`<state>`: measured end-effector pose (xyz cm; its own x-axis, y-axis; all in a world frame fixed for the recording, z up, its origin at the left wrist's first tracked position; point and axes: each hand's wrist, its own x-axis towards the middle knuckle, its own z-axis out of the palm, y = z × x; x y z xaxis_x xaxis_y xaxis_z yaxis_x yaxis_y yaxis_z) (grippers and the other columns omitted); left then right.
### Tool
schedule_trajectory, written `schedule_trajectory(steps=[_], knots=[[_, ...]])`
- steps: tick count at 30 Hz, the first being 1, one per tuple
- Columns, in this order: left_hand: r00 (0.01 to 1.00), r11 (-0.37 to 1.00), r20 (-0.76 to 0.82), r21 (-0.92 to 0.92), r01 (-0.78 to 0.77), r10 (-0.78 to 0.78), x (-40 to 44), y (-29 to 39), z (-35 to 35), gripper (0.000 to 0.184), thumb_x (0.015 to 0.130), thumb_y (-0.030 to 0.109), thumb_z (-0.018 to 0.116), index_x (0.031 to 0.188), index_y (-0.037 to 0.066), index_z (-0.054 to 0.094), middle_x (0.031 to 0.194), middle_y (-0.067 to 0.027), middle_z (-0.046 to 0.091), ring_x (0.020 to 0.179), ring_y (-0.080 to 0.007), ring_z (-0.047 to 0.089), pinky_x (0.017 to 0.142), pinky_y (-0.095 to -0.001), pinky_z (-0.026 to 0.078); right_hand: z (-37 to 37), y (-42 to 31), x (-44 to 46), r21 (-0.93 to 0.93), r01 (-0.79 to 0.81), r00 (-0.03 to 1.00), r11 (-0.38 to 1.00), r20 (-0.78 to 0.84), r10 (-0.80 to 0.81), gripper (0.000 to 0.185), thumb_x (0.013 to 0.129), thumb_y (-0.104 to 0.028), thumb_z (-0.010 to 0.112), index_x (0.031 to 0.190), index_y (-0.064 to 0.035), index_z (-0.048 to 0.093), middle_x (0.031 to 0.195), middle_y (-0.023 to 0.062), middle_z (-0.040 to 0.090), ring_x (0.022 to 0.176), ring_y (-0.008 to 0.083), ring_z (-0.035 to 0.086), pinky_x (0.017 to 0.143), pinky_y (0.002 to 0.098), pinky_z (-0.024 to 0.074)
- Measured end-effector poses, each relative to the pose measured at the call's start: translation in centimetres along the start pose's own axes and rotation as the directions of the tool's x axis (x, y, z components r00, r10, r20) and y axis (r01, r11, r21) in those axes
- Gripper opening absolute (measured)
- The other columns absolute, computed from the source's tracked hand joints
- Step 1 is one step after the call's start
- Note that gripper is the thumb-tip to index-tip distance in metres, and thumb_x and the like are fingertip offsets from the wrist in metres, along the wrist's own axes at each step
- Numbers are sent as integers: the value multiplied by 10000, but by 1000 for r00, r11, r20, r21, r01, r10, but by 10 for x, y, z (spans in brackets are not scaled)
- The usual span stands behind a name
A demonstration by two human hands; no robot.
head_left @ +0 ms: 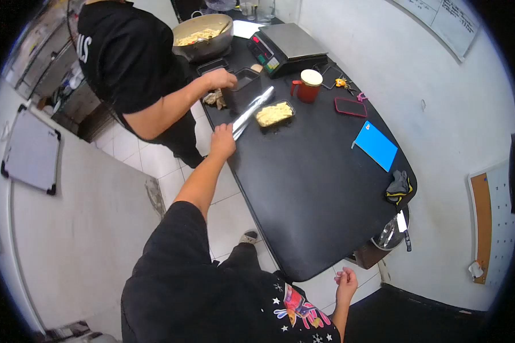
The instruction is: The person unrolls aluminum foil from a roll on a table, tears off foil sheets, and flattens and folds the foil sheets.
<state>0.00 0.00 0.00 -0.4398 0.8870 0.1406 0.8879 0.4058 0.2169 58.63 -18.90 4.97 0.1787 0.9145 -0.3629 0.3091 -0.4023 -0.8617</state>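
My left hand point(223, 141) is closed on the near end of a shiny foil roll point(253, 113), which lies slanted at the table's left edge. Just right of the foil sits a small dark tray of pale yellow food point(274, 114). My right hand point(345, 278) hangs beside the table's near right corner, fingers loosely curled and apart, holding nothing. A co-worker's hand point(221, 79) is at the rim of a dark container point(246, 86) beyond the foil.
On the black table point(303, 200) are a scale point(286, 48), a red mug point(308, 87), a phone point(351, 107), a blue notebook point(376, 146) and gray gloves point(398, 187). A large pan point(203, 48) of food stands at the far end. A co-worker point(131, 63) stands at left.
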Motion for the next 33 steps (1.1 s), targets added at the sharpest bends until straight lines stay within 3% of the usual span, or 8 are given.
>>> schedule_trajectory(steps=[2, 3, 11, 20, 23, 26, 29, 33], knots=[[994, 995, 69, -46, 83, -80, -10, 38, 7, 470, 731, 90, 652, 1164, 58, 474, 1127, -166, 512, 1121, -340, 474, 925, -449, 434, -26, -5, -30, -48, -31, 999, 998, -27, 30, 158, 920, -30, 481, 1032, 15, 583, 811, 82, 624, 659, 118, 588, 626, 242, 505], [998, 998, 25, 25, 56, -57, 66, -28, -22, 473, 730, 96, 650, 1169, 54, 479, 1110, -174, 520, 1100, -350, 487, 912, -456, 442, 80, -4, -14, 56, -24, 1000, 998, 11, 23, 157, 923, -37, 480, 1034, 12, 581, 807, 80, 625, 650, 117, 592, 610, 238, 500], [970, 981, 219, -136, 140, -108, 76, -12, -1, 493, 696, 122, 669, 1139, 0, 491, 1127, -227, 551, 1069, -385, 532, 919, -421, 456, 85, -21, -29, 9, -13, 1000, 1000, -9, 13, 164, 921, -20, 474, 1036, 23, 583, 833, 85, 626, 716, 133, 614, 643, 247, 516], [947, 903, 262, -333, 271, -187, -21, -49, -20, 566, 634, 173, 684, 1137, -25, 517, 1074, -272, 600, 1027, -409, 575, 891, -422, 461, 105, -41, -11, -54, 88, 987, 995, 140, -80, 153, 922, -65, 511, 1040, -5, 588, 807, 59, 630, 658, 106, 588, 607, 234, 491], [924, 860, 322, -389, 329, -207, -75, -64, -24, 546, 640, 158, 704, 1129, -5, 525, 1039, -217, 629, 976, -336, 619, 860, -381, 477, 115, -36, -9, -51, 104, 968, 993, 235, -90, 159, 915, -81, 532, 1043, -9, 594, 813, 57, 633, 661, 98, 584, 599, 229, 485], [944, 493, 325, -812, 312, -62, -137, -55, -30, 507, 671, 134, 715, 1124, 4, 527, 1022, -128, 633, 939, -200, 614, 827, -314, 477, 131, -41, 0, -11, 153, 933, 988, 331, -141, 199, 881, -88, 588, 1060, -3, 595, 840, 64, 639, 706, 104, 594, 645, 240, 491], [850, 511, 527, -732, 450, 6, -176, 1, -96, 477, 713, 102, 707, 1139, 16, 510, 1012, -57, 604, 914, -113, 561, 810, -270, 460, 156, -89, 15, 84, 195, 881, 977, 422, -212, 355, 829, -132, 683, 1137, -10, 556, 924, 67, 640, 786, 116, 603, 709, 259, 499], [870, 229, 443, -889, 395, 217, -209, 62, -112, 498, 734, 92, 708, 1164, 20, 466, 993, -44, 578, 892, -118, 554, 802, -267, 455, 199, -190, 18, 28, 275, 866, 961, 426, -260, 549, 780, -233, 745, 1215, -20, 487, 946, 89, 623, 806, 120, 600, 695, 252, 491]])
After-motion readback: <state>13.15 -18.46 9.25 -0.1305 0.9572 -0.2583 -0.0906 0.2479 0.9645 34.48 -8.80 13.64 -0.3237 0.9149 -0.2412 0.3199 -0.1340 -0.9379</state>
